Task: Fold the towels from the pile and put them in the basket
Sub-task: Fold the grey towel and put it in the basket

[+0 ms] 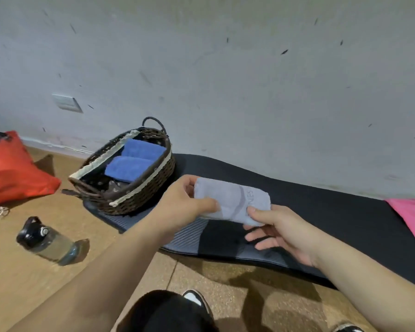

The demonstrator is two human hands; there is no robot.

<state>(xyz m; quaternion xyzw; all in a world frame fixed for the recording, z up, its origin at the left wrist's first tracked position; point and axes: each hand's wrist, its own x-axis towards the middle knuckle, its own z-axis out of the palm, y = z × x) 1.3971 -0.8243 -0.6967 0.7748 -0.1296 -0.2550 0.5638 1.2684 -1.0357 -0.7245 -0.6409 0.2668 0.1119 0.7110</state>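
Between left grip (180,202) and right grip (280,232) hangs the grey towel (233,201), pinched by both.

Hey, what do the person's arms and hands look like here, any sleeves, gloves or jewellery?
The left forearm and right forearm are bare to the frame's edge, no sleeve in view. The left hand and right hand wear no gloves; no ring, watch or wristband shows.

Grey towel (233,202): folded into a small rectangle, darker printed stripe on top, held in the air at centre. Basket (141,197): dark brown wicker, cream trim, loop handles, left and farther back. Two folded blue towels (130,168) lie side by side inside it.
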